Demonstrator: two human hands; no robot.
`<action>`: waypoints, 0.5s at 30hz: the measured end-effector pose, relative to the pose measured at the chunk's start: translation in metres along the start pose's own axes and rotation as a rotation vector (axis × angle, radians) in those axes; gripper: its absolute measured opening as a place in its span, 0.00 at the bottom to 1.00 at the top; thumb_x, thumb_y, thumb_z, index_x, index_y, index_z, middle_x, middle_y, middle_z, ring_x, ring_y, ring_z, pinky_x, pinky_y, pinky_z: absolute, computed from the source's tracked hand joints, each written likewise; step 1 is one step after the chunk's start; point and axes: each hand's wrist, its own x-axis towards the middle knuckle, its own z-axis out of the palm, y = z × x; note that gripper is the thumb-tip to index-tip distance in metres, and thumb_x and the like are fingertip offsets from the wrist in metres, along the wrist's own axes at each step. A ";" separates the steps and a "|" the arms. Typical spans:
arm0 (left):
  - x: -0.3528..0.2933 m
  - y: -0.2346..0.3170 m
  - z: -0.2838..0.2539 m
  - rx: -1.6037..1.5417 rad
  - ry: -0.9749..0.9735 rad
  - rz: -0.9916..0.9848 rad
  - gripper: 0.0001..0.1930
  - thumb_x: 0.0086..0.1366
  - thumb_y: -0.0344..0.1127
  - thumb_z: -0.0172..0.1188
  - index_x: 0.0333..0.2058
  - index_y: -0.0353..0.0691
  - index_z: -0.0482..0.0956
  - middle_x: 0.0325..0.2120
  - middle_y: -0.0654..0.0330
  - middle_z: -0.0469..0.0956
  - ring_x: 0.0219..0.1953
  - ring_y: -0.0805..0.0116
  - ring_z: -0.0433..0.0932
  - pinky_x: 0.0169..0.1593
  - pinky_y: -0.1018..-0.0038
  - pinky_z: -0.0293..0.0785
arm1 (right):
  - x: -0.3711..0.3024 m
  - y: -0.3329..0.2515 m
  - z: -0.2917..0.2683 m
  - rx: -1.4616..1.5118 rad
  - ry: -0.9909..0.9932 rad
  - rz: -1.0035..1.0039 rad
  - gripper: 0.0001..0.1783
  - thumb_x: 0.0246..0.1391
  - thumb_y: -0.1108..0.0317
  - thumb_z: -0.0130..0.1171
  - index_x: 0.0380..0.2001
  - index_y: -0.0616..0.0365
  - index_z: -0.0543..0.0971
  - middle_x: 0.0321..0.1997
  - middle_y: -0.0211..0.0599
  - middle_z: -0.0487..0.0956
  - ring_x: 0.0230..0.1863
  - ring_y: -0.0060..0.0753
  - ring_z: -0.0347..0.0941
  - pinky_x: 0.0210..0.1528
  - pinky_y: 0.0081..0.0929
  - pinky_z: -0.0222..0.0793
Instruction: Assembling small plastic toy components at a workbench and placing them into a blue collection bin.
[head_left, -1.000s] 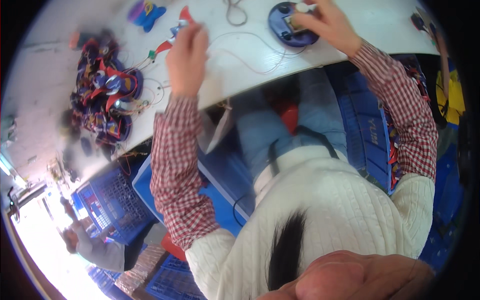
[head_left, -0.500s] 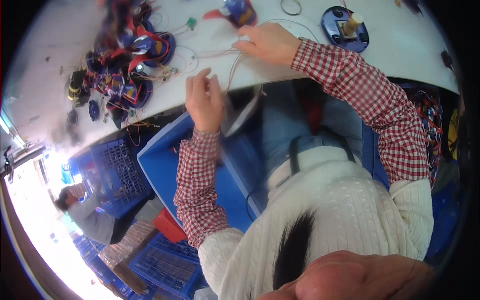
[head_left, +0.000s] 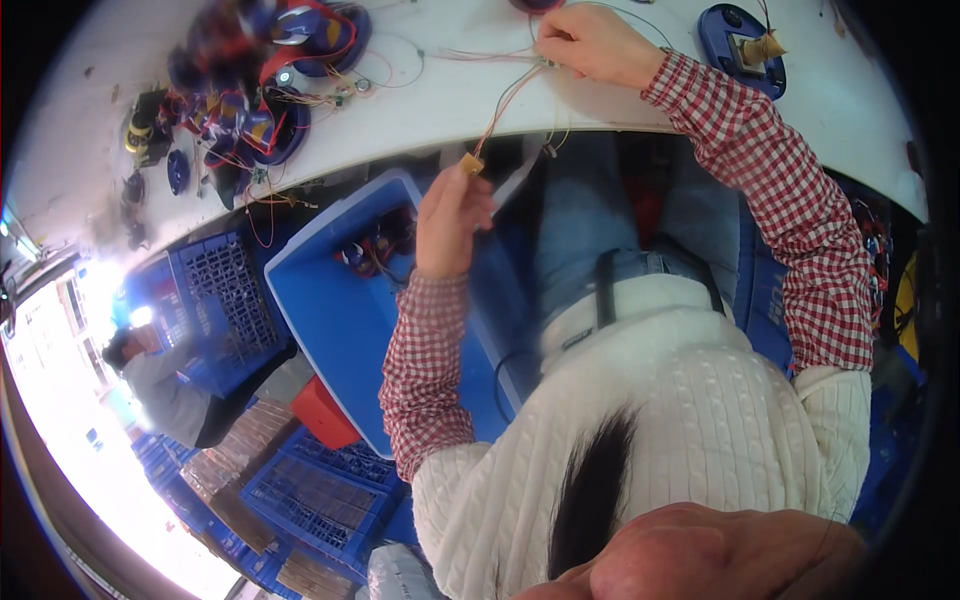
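Note:
My left hand (head_left: 450,222) is in front of the table's near edge, above the blue bin, with its thumb and fingers closed on a small tan block (head_left: 470,163). Thin coloured wires (head_left: 508,97) run from that block up to my right hand (head_left: 603,45). Over the white table, my right hand pinches the wires by a tiny green part (head_left: 547,63). More loose wire ends lie to the left of those fingertips. Part of a dark blue and red piece shows at the top edge, just beyond the right hand.
Blue and red toy-like parts (head_left: 240,125) with tangled wires pile up on the table's left. At right is a blue oval base (head_left: 735,60) with a tan piece on it. A blue bin (head_left: 345,330) stands below; farther left are crates (head_left: 320,500) and another person (head_left: 170,385).
My left hand, open and empty before, now grips the tan block and has moved down past the table edge. The wires stretch between both hands. The view has shifted slightly.

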 end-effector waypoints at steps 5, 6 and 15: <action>-0.003 -0.009 0.008 -0.098 -0.167 -0.023 0.13 0.66 0.35 0.49 0.42 0.31 0.74 0.26 0.55 0.76 0.23 0.72 0.73 0.22 0.84 0.67 | 0.003 0.034 0.021 0.014 0.582 -0.485 0.18 0.51 0.56 0.55 0.34 0.61 0.77 0.27 0.43 0.79 0.24 0.46 0.73 0.29 0.32 0.68; -0.007 -0.010 0.007 -0.102 -0.152 -0.023 0.13 0.66 0.35 0.49 0.42 0.31 0.74 0.26 0.55 0.76 0.23 0.72 0.73 0.22 0.84 0.67 | -0.008 0.016 0.018 0.004 0.585 -0.408 0.18 0.52 0.55 0.55 0.36 0.60 0.76 0.28 0.44 0.80 0.25 0.46 0.74 0.30 0.32 0.69; -0.026 -0.013 0.061 0.005 -0.082 0.135 0.12 0.65 0.32 0.49 0.38 0.30 0.77 0.26 0.56 0.77 0.21 0.74 0.72 0.22 0.85 0.66 | -0.111 -0.031 0.076 0.116 0.461 -0.459 0.09 0.51 0.71 0.61 0.34 0.62 0.75 0.30 0.33 0.72 0.22 0.27 0.66 0.25 0.18 0.64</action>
